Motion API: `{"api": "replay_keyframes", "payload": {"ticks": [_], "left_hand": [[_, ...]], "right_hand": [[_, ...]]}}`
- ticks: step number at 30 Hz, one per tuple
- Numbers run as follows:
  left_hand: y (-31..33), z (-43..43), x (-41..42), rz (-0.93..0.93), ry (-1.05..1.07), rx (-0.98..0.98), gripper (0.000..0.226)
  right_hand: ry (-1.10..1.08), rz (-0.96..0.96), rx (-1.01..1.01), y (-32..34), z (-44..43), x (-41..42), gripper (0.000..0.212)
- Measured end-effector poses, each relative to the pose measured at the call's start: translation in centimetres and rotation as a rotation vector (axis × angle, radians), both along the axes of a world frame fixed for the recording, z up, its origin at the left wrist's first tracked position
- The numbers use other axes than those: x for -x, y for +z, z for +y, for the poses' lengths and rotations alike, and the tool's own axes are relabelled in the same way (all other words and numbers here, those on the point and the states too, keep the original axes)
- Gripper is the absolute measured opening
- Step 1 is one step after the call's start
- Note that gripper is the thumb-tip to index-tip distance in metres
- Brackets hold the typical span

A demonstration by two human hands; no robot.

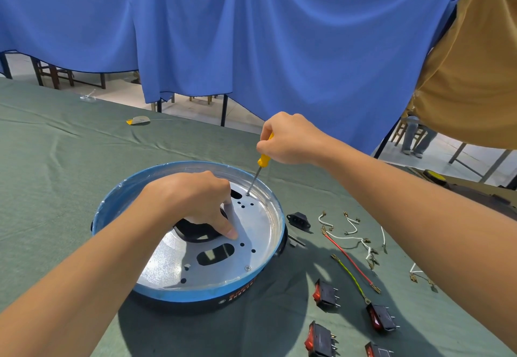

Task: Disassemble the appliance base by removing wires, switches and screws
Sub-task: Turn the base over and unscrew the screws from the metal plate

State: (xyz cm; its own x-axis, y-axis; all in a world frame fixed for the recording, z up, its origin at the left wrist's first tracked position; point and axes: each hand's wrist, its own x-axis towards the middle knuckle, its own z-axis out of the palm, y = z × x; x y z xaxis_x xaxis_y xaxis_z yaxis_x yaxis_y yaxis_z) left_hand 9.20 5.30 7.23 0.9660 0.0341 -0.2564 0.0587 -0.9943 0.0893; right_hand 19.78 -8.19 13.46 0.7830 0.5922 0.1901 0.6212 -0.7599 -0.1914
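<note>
The round appliance base point(120, 203) lies on the green cloth, its blue rim up and a silver metal plate point(257, 222) inside. My right hand point(291, 138) grips a yellow-handled screwdriver point(263, 159) whose tip stands on a screw point(248, 194) at the plate's far edge. My left hand point(195, 203) reaches into the base with its fingers curled into the black centre opening and the thumb pressing on the plate. Another screw point(247, 268) sits at the plate's near right edge.
To the right of the base lie a black power socket point(299, 220), loose white, red and yellow-green wires point(348, 256) and several red rocker switches point(326, 293). A blue curtain hangs behind the table. A small yellow-and-white scrap point(138, 120) lies at the far side.
</note>
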Motion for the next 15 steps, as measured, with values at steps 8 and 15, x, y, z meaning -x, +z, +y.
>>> {"api": "replay_keyframes", "payload": {"ticks": [8, 15], "left_hand": [[-0.04, 0.03, -0.05, -0.001, 0.000, 0.011, 0.059], [-0.06, 0.07, -0.14, 0.004, -0.001, 0.019, 0.060]], "right_hand": [[0.000, 0.015, -0.009, 0.02, -0.05, 0.16, 0.035], [-0.032, -0.012, -0.020, -0.25, 0.13, 0.22, 0.034]]}}
